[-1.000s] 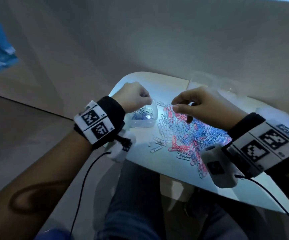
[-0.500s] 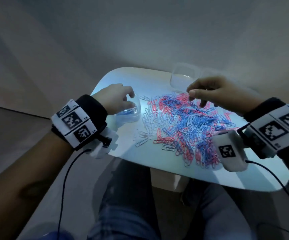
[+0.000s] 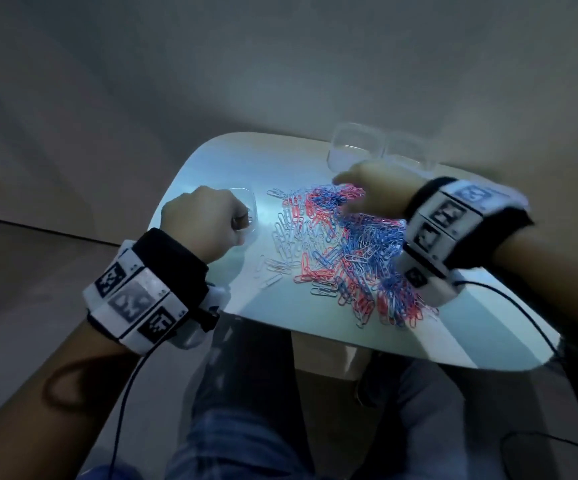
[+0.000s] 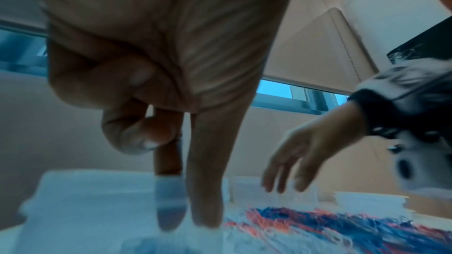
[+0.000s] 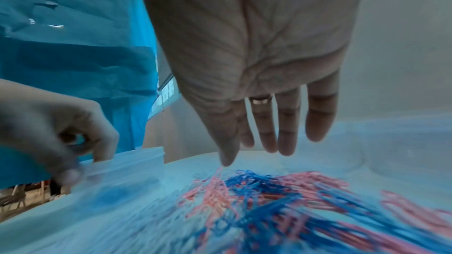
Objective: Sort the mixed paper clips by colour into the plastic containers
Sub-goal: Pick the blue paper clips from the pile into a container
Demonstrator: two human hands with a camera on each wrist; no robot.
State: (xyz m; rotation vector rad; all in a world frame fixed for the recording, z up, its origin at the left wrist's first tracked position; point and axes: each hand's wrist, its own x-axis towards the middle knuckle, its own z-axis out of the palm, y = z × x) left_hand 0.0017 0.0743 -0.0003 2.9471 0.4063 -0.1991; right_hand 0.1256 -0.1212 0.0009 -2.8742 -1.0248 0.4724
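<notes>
Since the frame half a second back, the right hand [image 3: 374, 192] has slid toward the upper middle of the head view, over the far end of the heap, and its fingers have gone from bunched to spread. The left hand [image 3: 199, 225] has stayed at the clear container [image 3: 250, 202] at the middle left of the table [image 3: 280, 317].

Much is hard to read. Motion blur smears the right hand in the head view, so its fingertips there cannot be made out; the right wrist view shows them long and loose, the thumb tip just above a pink clip, and holding nothing. The left hand covers most of its container, and only a rim and one wall show. In the left wrist view two fingers [image 4: 208, 190] reach down by the container's wall while the others curl into the palm; whether it pinches the wall or a clip I cannot tell. A blue smudge inside the container shows in the right wrist view, too blurred to count.

The paper clips [image 3: 346, 251] lie in a mixed red, blue and white heap across the centre of the table, partly hidden under the right wristband [image 3: 443, 220]. Two more clear containers [image 3: 377, 147] stand at the table's far edge, upper right, faint against the wall and partly hidden by the right hand.

A cable [image 3: 523, 306] trails off the right wristband over the table's near right corner.
</notes>
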